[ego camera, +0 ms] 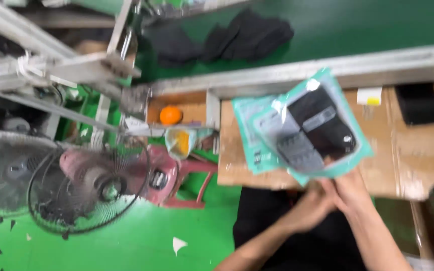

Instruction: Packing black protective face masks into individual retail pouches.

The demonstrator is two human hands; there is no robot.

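A person's left hand (311,206) and right hand (346,189) meet at the near edge of a brown cardboard-covered worktable (413,160), both closed on the bottom corner of a glossy teal-bordered clear plastic pouch holding folded black socks (316,131); motion blur hides which fingers pinch and which only steady it. The pouch is raised over the tabletop, its flat face tilted toward the camera, its long axis running from the gripped lower corner up and away to the left, toward a grey metal rail (327,70) that separates the table from a green conveyor belt (357,25). A second teal plastic pouch (249,135) of the same kind sits just behind it, overlapping on its left side. The pouch looks light and limp, its film slick and likely to slide between fingertips, while the soft fabric inside gives little stiffness; the sealed teal border at a corner or edge seems the surest place to hold, since the shiny middle would buckle. Loose dark socks (247,35) lie in a heap on the belt beyond the rail. A flat black rectangular object (420,103) and a small white and yellow tag (369,96) rest on the table's far right. To the left, a round wire-guarded floor fan (89,188) stands on the green floor (126,246) beside a red plastic chair (187,180), with an orange ball-shaped object (171,115) on a shelf above.
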